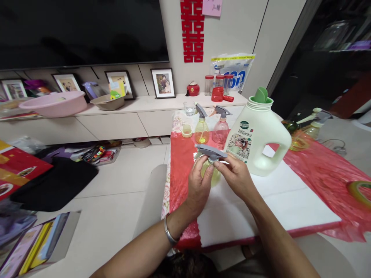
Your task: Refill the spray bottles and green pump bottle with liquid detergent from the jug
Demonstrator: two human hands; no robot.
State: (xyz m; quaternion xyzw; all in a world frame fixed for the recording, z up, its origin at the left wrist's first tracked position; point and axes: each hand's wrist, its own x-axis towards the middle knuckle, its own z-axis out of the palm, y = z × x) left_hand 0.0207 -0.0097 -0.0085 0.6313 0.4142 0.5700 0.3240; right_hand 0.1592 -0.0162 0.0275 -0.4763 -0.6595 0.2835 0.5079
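Observation:
A small yellow spray bottle (215, 175) with a grey trigger head (210, 151) stands on the white sheet of the table (290, 204). My left hand (199, 187) wraps round the bottle's body. My right hand (236, 173) pinches the neck just under the grey head. A large white detergent jug (256, 135) with a green cap stands right behind my right hand.
Two more spray bottles, yellow (201, 129) and pink (220, 129), stand further back with a small glass (189, 108) and a yellow lid (187, 131). Another sprayer (311, 123) lies at the right on the red cloth. A low cabinet (116, 119) carries basins, frames and jars.

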